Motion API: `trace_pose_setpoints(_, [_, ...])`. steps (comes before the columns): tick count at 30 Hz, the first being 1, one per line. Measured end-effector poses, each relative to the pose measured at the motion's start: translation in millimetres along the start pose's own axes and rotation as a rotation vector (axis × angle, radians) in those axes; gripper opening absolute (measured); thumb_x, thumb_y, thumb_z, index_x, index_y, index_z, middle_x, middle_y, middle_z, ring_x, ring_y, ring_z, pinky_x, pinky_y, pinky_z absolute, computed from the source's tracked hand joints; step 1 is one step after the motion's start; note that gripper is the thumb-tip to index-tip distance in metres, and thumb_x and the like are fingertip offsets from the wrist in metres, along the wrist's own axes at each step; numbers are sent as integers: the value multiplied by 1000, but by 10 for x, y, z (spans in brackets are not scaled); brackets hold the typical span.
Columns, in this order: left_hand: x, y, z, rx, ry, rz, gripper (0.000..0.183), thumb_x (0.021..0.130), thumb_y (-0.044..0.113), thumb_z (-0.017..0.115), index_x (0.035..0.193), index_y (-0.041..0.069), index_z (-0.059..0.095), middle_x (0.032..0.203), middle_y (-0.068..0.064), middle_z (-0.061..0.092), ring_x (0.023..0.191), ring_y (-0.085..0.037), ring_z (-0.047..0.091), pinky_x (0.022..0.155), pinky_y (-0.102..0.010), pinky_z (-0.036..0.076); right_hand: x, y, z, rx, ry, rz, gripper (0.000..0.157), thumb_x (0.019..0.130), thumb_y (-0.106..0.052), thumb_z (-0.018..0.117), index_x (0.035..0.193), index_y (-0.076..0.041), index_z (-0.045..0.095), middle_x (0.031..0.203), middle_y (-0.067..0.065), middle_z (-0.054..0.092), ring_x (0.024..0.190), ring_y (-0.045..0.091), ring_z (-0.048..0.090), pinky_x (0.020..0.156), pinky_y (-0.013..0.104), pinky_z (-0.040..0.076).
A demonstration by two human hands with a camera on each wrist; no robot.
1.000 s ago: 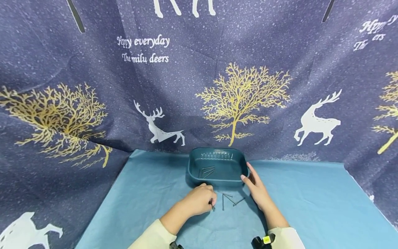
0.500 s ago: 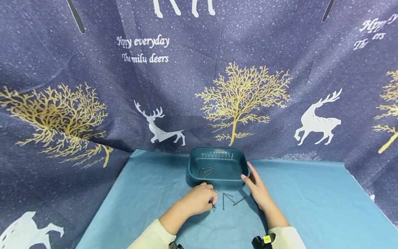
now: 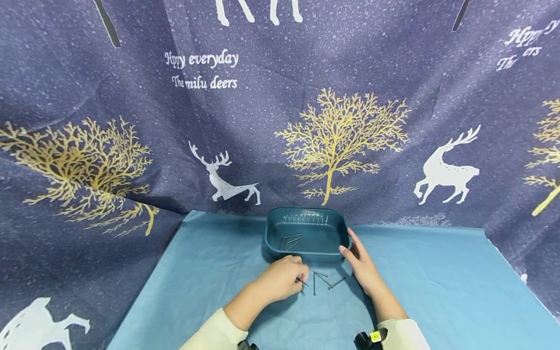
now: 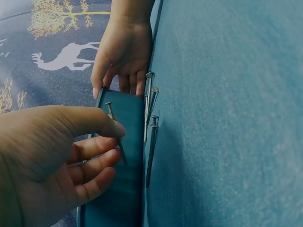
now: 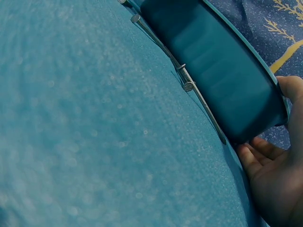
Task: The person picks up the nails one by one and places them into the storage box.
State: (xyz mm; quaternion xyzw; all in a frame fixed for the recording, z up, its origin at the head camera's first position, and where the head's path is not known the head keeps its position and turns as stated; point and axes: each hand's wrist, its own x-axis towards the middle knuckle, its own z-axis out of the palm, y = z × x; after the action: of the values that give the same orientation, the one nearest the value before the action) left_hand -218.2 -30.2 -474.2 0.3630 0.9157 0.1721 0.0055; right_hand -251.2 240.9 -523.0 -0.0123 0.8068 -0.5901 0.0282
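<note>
Nail (image 4: 111, 112): in the left hand (image 3: 286, 278), just in front of the tray's near wall. Thumb closed on it, other fingers loosely curled; head sticks out one side of the thumb, point end the other. A second nail end shows under this hand (cannot tell if held or lying).

Right hand (image 3: 362, 265): spread only as wide as its grip on the right end of the tray (image 3: 308, 254). Several loose nails (image 3: 314, 283) lie on the worktop (image 3: 437, 277) beside the near wall, some crossing; a few nails in the tray (image 3: 294, 237) lie toward its left.

Risks, judged:
1. Thin, round shank under a light pinch: could roll or swivel and drop short of the rim.
2. Low carry: a projecting end could catch the near wall and twist loose.
3. Crossed nails: lifting one may drag or scatter its neighbours.
4. Right-hand grip at one end only: a knock or pull there could swing the tray into the loose nails.
</note>
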Motion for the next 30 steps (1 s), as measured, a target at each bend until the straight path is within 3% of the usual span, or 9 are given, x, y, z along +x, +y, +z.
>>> trace_pose_setpoints(12, [13,34,-32,48,94,31,11,85,16,73,93,22,69,90,11,60,87,-6,57,81,-18,49,-7,-13,3,20,-1,9,74,103,-46,54,163,-32,13,171,15,3,158,39,6,125,60,14])
trace_pose_setpoints(30, [21,53,-80,-19,208,1,9,92,14,68,99,19,70,94,7,63,88,-5,57,80,-19,51,-10,-7,-1,12,-10,7,71,104,-43,52,163,-33,13,171,14,2,158,39,6,124,60,14])
